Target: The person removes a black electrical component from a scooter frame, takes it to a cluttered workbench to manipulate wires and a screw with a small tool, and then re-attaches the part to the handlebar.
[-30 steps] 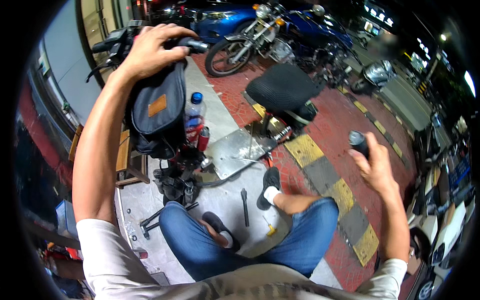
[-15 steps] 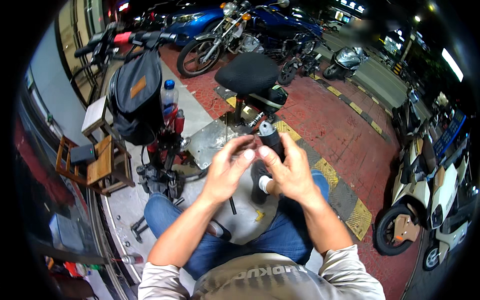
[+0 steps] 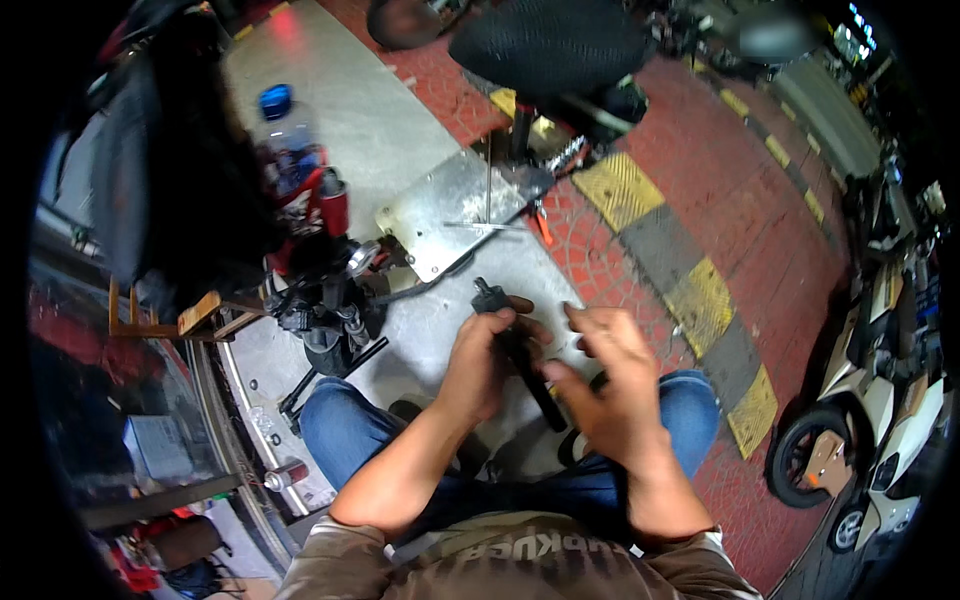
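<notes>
1. At the upper left of the head view, a dark fabric bag (image 3: 180, 170) is blurred and sunk in shadow, its outline hard to make out.
2. Next to it stand a clear plastic bottle with a blue cap (image 3: 287, 130) and a red cylindrical can (image 3: 333, 205), their lower parts lost among dark parts.
3. Along the top edge, a black textured saddle (image 3: 550, 45) is cut off; below it lies a silvery metal plate (image 3: 415, 225) with a thin metal rod tool (image 3: 488, 190) across it.
4. Beside the left knee, a black angular bar tool (image 3: 365, 358) lies on the pale floor, partly covered by the blue denim leg (image 3: 345, 425). The feet are mostly hidden by the hands and shade.
5. Between the knees, above the floor, is a long black bar with a small metal tip (image 3: 540, 400), slanting from upper left to lower right; the grip covers part of its upper half.
6. The left hand (image 3: 478, 365) is clamped on that bar near its tip end, thumb on top, fingers curled round the far side, forearm rising from the lower left.
7. The right hand (image 3: 620, 380) is blurred, its fingers apart and loosely bent, thumb toward the shaft; whether the thumb touches it, I cannot tell.
</notes>
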Demonstrator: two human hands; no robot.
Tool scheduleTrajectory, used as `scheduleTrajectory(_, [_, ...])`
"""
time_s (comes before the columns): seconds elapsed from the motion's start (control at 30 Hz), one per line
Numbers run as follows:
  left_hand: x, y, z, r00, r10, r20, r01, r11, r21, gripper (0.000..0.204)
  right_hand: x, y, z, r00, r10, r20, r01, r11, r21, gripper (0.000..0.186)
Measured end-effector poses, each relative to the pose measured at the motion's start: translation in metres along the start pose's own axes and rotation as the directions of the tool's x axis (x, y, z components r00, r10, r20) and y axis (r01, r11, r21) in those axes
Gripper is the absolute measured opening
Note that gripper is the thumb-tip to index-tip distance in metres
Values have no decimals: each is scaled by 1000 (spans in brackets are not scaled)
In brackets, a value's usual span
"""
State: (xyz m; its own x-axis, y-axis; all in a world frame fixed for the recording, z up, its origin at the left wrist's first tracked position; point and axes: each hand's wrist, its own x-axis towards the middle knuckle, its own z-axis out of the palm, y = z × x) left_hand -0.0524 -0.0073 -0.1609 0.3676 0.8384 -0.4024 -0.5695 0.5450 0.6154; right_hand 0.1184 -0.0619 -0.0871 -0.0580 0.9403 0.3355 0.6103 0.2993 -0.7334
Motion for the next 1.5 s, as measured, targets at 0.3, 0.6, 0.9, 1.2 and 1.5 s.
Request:
scheduleTrajectory(0.3, [34,38,38,1000,-17,1,17,999,28,47,27,90,22,751,637,172,-647,660,381,34])
scheduleTrajectory(0.6, [-116,219,221,986,93,-140,-132,944,-302,27,61,-181,-147,501,393,771,-856,355,376,35])
scheduleTrajectory(0.9, [-222,342,347,830,403,-386,-485,863,-141,20,165,-306,-234,695,76,715,-507,757,412,40])
scheduleTrajectory(1.2, [-281,381,394,628,531,-568,-703,700,-123,21,214,-369,-247,497,-151,854,-671,557,489,47])
scheduleTrajectory(1.5, [-333,419,349,636,502,-586,-715,669,-203,19,223,-418,-193,270,-241,932,-822,447,354,46])
